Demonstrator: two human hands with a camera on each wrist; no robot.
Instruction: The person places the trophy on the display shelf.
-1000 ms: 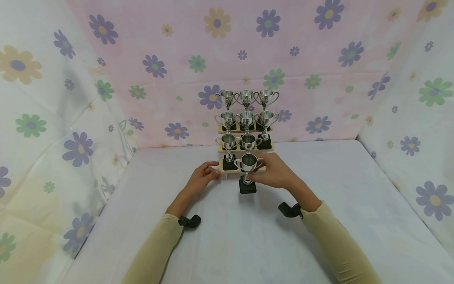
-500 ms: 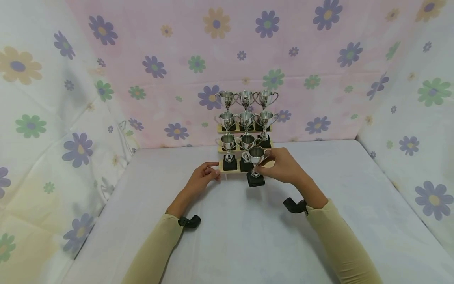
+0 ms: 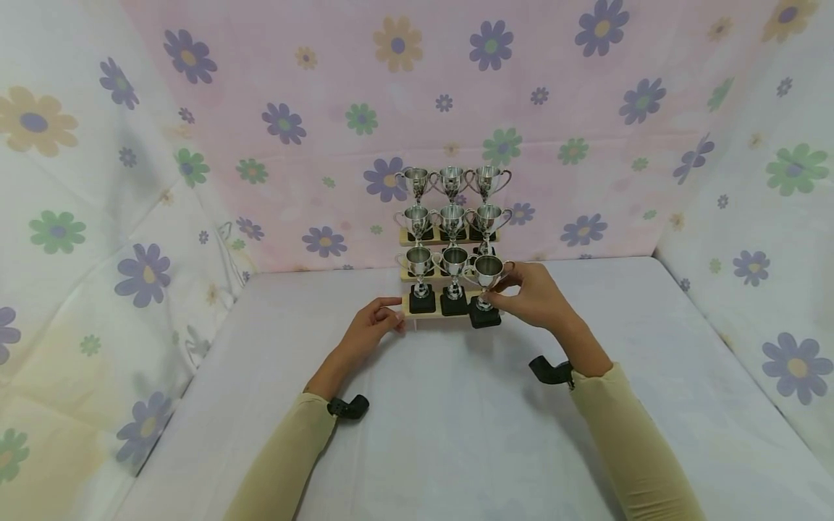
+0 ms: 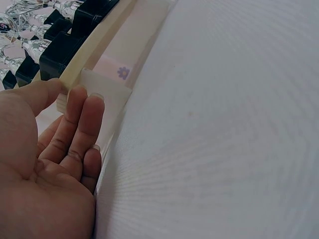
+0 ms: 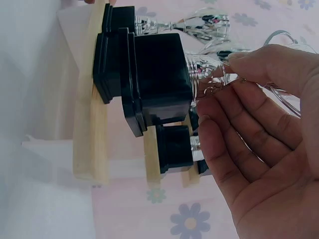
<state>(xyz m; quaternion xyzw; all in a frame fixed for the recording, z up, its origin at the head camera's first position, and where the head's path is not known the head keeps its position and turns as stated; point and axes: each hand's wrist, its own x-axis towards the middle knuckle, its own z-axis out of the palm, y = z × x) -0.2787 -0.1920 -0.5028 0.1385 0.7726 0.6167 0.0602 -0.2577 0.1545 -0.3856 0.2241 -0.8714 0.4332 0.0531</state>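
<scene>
My right hand [image 3: 536, 297] pinches a small silver trophy cup [image 3: 487, 272] by its stem, just above its black base [image 5: 157, 79]. The trophy is slightly tilted, and its base overlaps the right end of the stand's lowest step, with a gap to the wood in the right wrist view. Two similar trophies [image 3: 454, 278] stand upright on that step, left of it. My left hand [image 3: 366, 329] holds the left end of the lowest step of the wooden tiered stand [image 3: 423, 315], thumb [image 4: 47, 94] against the board's end and fingers [image 4: 89, 119] beside it.
Several more silver trophies [image 3: 452, 181] stand in rows on the two higher steps. The stand is on a white-covered table [image 3: 430, 434], before a pink flowered cloth backdrop [image 3: 313, 195]. White flowered cloth [image 3: 72, 289] hangs at the sides.
My right hand has carried the trophy rightward and back, from in front of the middle trophy to the right end of the lowest step. My left hand has stayed at the stand.
</scene>
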